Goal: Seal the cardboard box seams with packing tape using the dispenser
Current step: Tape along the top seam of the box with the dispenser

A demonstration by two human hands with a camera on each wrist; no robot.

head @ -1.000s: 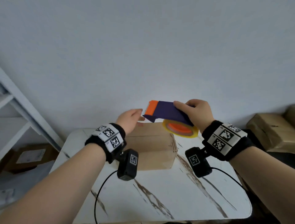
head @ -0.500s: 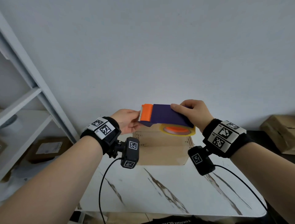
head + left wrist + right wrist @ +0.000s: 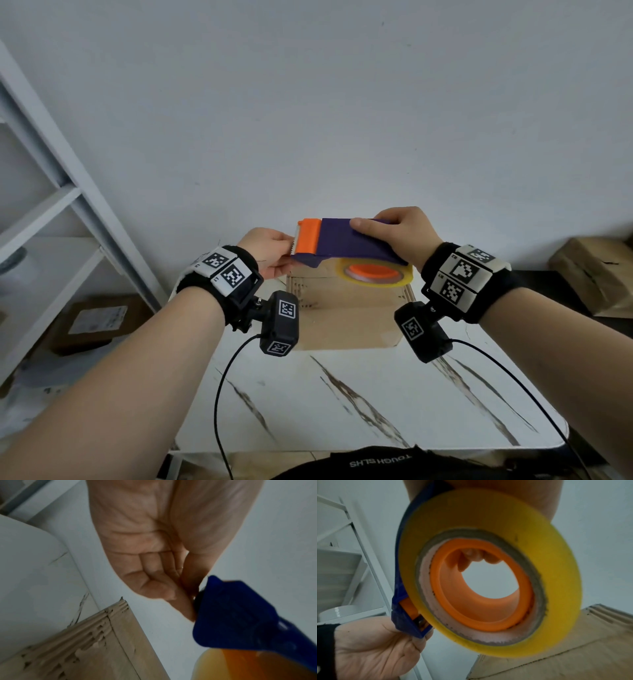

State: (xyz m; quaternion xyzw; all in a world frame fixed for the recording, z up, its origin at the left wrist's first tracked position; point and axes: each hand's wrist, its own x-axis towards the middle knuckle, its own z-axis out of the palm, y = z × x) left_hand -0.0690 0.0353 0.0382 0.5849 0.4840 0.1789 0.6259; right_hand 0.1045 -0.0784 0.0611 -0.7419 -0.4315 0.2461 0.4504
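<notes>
The left hand [image 3: 270, 255] sits at the orange toothed end of the dispenser [image 3: 346, 241]. Its grip pinches there with thumb and finger, likely on the tape end, though the tape itself is too clear to see. The dispenser lies sideways, long way left to right, above the cardboard box [image 3: 346, 308] on the worktop [image 3: 342, 404]. The right hand [image 3: 400, 233] has its grip wrapped over the purple body, with the yellow tape roll [image 3: 376, 275] under it. A second ago the left hand was flat on the box; now it is up at the teeth.
</notes>
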